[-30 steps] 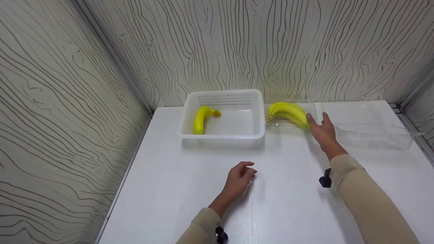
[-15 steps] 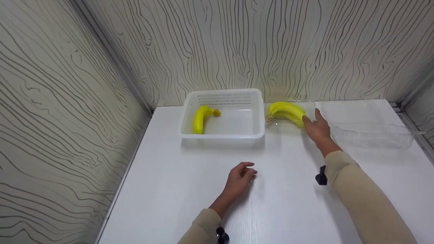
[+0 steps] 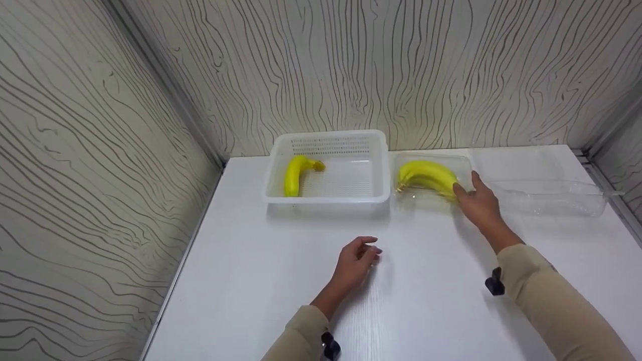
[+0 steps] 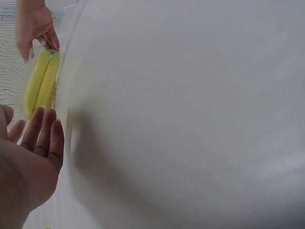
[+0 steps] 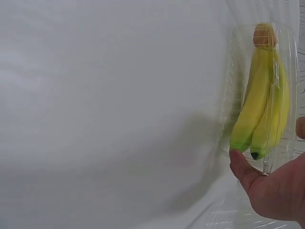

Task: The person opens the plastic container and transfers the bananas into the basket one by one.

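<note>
A bunch of yellow bananas (image 3: 429,175) with green tips lies in a clear plastic container (image 5: 228,138), just right of the white basket (image 3: 328,201). My right hand (image 3: 481,203) grips the container's right end, thumb on the near side by the banana tips and fingers on the far side. In the right wrist view the bunch's brown stem end points away from this hand. My left hand (image 3: 351,263) rests on the table in front of the basket, fingers loosely curled and holding nothing. A single banana (image 3: 296,176) lies in the basket's left part.
Another clear plastic container (image 3: 551,200) stands at the right, beyond my right hand. The white table (image 3: 241,281) ends at a wood-grain patterned wall (image 3: 321,75) behind the basket, and a similar wall stands at the left.
My right hand has moved left onto the container's end and taken hold of it. The container with the bananas has since shifted slightly toward me. The left hand stays in place.
</note>
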`<state>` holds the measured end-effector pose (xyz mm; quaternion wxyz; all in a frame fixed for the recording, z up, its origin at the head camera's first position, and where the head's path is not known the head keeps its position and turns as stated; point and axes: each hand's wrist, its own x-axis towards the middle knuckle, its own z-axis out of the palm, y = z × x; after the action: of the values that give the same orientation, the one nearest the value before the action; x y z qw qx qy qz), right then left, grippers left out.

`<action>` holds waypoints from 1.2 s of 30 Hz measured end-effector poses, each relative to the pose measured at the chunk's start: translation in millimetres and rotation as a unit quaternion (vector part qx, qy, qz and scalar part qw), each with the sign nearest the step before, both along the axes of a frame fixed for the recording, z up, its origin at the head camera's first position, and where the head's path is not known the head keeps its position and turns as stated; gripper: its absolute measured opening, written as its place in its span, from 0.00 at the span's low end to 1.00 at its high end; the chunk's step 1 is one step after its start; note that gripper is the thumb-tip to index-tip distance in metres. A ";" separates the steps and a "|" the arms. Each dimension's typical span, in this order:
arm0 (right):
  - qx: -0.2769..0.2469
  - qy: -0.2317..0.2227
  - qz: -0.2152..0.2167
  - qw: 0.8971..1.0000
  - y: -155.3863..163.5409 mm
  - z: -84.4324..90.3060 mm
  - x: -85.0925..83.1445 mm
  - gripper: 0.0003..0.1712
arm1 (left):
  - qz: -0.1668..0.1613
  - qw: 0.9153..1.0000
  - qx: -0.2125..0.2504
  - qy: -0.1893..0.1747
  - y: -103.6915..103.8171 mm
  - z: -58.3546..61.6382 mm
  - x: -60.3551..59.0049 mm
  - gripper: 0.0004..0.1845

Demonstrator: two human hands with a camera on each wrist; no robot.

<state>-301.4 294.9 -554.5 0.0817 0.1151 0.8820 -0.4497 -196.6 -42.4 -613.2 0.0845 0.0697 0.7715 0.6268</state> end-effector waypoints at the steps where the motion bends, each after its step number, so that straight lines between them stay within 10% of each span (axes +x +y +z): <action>1: 0.003 -0.001 0.001 1.000 0.5 -0.7 4.3 0.53 | 0.000 1.000 0.001 0.000 1.6 0.5 -0.4 0.17; 14: 0.042 0.001 0.011 0.999 3.8 -6.6 67.0 0.54 | 0.021 0.999 -0.046 0.007 50.2 18.9 -8.6 0.22; 24: 0.059 0.000 0.009 0.998 -1.2 -11.6 115.3 0.55 | -0.015 0.981 -0.185 0.059 73.0 41.2 -16.7 0.45; 30: 0.058 -0.013 0.007 0.998 -5.3 -17.2 138.1 0.54 | -0.078 0.947 -0.295 0.102 79.0 46.6 -18.7 0.60; 36: 0.055 -0.018 0.012 0.998 -10.8 -22.7 149.9 0.53 | -0.118 0.882 -0.428 0.156 83.3 49.4 -21.0 0.65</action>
<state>-151.5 284.1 -577.2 0.0960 0.1170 0.9049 -0.3978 -217.6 40.9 -563.7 0.0580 0.2146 0.9539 0.2016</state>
